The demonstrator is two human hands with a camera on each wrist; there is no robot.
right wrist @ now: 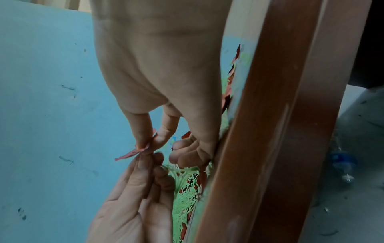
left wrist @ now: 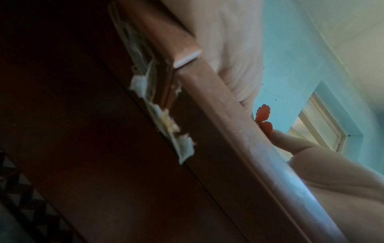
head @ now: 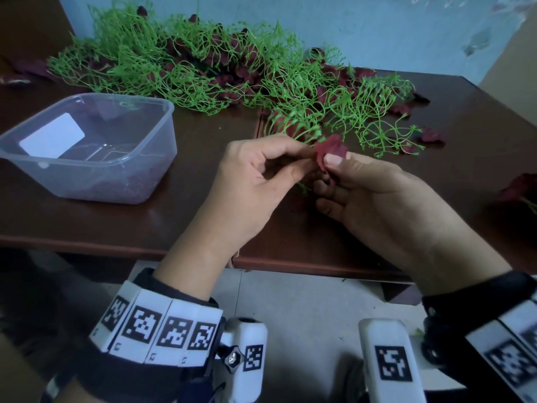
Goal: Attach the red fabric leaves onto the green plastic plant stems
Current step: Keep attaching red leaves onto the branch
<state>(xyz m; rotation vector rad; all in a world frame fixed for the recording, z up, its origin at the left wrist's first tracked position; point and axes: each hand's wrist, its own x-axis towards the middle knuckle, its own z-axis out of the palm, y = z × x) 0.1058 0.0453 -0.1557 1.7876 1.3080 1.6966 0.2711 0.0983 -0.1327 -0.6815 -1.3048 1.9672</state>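
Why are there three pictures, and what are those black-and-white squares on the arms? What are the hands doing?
No robot here, just a person wearing cameras. The big picture comes from a camera on the head, looking down. The other two come from cameras on each wrist, peeking up past the table edge. The squares are printed markers on the wristbands.

On the table lie a pile of green stems mixed with dark red leaves, and a clear tub.

The left hand and right hand meet in the middle, both pinching one red leaf, with a bit of green stem below it.
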